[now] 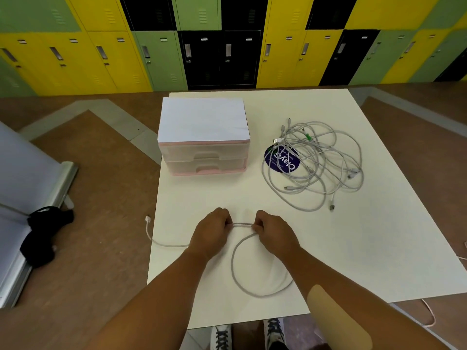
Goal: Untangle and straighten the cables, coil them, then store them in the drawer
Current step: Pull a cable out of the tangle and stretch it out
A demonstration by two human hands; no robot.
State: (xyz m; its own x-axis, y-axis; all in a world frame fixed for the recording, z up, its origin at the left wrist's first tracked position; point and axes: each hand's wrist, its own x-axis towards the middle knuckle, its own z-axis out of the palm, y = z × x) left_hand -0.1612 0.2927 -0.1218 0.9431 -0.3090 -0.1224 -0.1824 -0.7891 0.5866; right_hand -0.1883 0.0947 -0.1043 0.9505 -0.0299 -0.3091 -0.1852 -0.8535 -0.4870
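Both hands, left [212, 231] and right [271, 229], are pinching a braided white cable [252, 291] looping on the matte tabletop [379, 248]; tangled cables [316, 162] are lying beside the plastic drawer unit [204, 137].

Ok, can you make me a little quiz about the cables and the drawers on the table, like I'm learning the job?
1. True or false: both drawers of the drawer unit are closed.
2. What do the left hand and the right hand pinch between them? A a pen, B one grey cable, C a book.
3. Fill the gap: the tangled pile of cables lies to the ___ of the drawer unit.
Key: 1 true; 2 B; 3 right.
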